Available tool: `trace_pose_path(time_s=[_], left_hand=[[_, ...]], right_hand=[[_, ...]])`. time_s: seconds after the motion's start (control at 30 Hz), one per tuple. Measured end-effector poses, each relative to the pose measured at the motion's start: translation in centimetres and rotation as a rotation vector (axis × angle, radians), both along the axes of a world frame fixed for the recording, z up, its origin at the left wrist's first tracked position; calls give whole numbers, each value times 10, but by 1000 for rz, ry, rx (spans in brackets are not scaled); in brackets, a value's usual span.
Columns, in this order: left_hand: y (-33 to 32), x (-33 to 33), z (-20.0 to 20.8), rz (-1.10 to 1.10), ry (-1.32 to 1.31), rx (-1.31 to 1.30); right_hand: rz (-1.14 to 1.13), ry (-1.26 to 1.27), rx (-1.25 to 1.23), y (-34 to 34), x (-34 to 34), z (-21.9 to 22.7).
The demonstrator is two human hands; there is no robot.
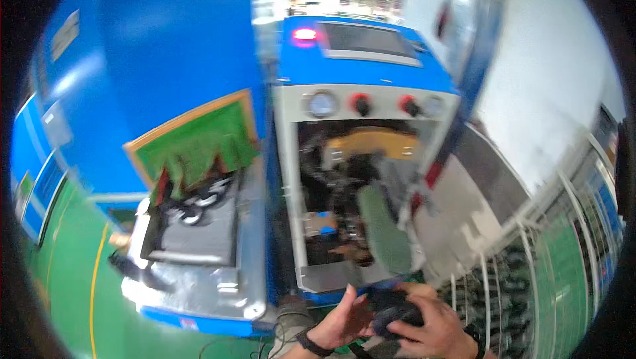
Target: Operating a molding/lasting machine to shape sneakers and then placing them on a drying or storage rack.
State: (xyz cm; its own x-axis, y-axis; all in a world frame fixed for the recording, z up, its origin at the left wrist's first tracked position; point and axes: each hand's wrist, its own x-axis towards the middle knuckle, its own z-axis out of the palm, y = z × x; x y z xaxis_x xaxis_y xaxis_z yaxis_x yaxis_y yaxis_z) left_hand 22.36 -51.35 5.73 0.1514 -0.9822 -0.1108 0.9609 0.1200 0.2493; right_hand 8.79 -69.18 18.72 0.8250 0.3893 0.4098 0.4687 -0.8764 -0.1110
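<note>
In front of the machine's open bay, at the lower middle, a dark shoe-like item (pixel 392 311) is held between my two hands; blur hides its exact kind. My right hand (pixel 434 324) wraps over its right side with bent fingers. On the other side my left hand (pixel 344 322) has its thumb raised, and its curled fingers meet the item's left edge. A green sole-shaped pad (pixel 384 230) stands tilted inside the bay of the blue and white machine (pixel 291 160), just beyond my hands.
A conveyor outlet with a green fringed curtain (pixel 199 147) and metal bed (pixel 199 240) stands to the left. On the right is a white wire rack (pixel 487 293) holding several dark items. Gauges, red-ringed knobs (pixel 361 104) and a screen (pixel 368 40) top the machine. Cables lie near the bottom.
</note>
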Motion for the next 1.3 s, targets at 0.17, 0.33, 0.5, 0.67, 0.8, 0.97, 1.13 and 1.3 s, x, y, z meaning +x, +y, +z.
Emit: trace_pose_path(time_s=[0.17, 0.33, 0.5, 0.67, 0.8, 0.97, 1.13, 1.3], left_hand=[[3, -40, 6, 222, -392, 635], [6, -93, -39, 24, -827, 479], [14, -110, -79, 195, -1112, 550], [13, -89, -34, 59, -966, 703], [2, -72, -38, -150, -890, 658], [8, -71, -8, -21, -1139, 738], [77, -81, -18, 184, -786, 830], [97, -93, -33, 214, -944, 817]], right_hand=[[-453, 748, 1015, -18, 51, -10], [84, 658, 2103, -15, 142, -55], [-85, 218, 1912, -34, 95, -93], [-89, 412, 1873, -114, 1, -132], [-13, 232, 2113, -155, 14, -119], [42, 827, 2113, -169, 85, -75], [26, 993, 1860, -136, 118, -55], [-4, 900, 1927, -50, 124, -33]])
